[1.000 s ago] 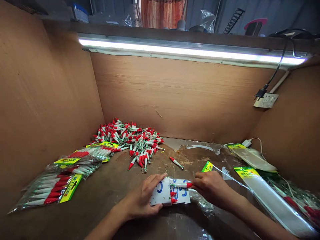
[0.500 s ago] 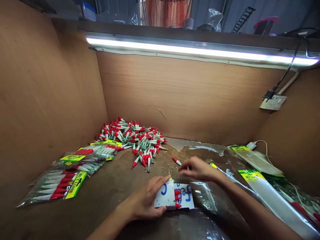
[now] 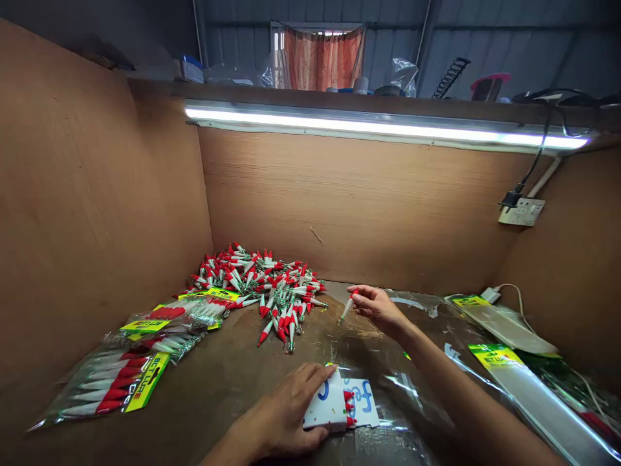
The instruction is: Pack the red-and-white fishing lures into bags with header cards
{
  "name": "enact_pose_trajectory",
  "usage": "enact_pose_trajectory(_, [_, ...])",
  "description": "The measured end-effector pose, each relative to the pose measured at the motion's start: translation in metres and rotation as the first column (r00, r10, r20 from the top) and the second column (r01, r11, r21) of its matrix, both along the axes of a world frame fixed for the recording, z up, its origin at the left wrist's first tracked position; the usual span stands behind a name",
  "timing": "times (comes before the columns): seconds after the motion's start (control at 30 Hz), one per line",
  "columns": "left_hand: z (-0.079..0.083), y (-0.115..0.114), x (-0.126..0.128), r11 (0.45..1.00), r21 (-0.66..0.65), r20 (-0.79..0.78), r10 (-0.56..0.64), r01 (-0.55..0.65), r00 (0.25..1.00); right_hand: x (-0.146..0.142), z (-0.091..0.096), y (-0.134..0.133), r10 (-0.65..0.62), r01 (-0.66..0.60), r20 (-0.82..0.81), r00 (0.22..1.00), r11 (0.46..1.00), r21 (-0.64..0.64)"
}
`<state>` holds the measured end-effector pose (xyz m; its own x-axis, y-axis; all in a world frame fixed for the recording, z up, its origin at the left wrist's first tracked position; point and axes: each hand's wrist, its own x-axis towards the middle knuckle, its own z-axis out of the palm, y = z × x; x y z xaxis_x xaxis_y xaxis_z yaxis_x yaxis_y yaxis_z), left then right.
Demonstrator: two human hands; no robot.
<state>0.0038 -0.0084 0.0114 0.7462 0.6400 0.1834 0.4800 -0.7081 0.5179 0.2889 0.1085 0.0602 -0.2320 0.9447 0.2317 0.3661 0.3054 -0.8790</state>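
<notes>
My left hand (image 3: 286, 411) lies near the front of the wooden bench, fingers pressed on a white card (image 3: 339, 406) with blue lettering; a few red-tipped lures stick out of its fold. My right hand (image 3: 376, 305) is stretched farther back, pinching one red-and-white fishing lure (image 3: 347, 307) lifted just off the bench. A heap of the same red-and-white lures (image 3: 262, 281) lies to its left against the back wall.
Filled clear packs with yellow-green labels (image 3: 116, 378) lie along the left side. Empty clear bags (image 3: 504, 359) sit at the right, a clear film under the card. Wooden walls close in three sides; a lit tube lamp (image 3: 383, 128) and a wall socket (image 3: 521, 211) are above.
My right hand left the card, reached back and picked up the single loose lure from the bench. The left hand stayed on the card. The camera tilted up a little.
</notes>
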Motion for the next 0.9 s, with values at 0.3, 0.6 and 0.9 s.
enact_pose_trajectory(0.3, [-0.005, 0.008, -0.007, 0.999, 0.052, -0.020, 0.011, -0.010, 1.000, 0.014, -0.003, -0.054, -0.097, 0.009, -0.544, 0.834, 0.987, -0.163])
enact_pose_trajectory(0.6, [-0.008, 0.019, -0.006, 0.986, 0.134, 0.129, 0.082, -0.099, 0.988, 0.025, 0.013, -0.067, -0.093, -0.004, -0.464, 0.881, 0.979, -0.203])
enact_pose_trajectory(0.9, [0.013, 0.014, 0.001, 0.987, 0.102, 0.174, 0.102, -0.121, 0.979, 0.030, 0.018, -0.077, 0.096, -0.135, -0.237, 0.967, 0.978, -0.157])
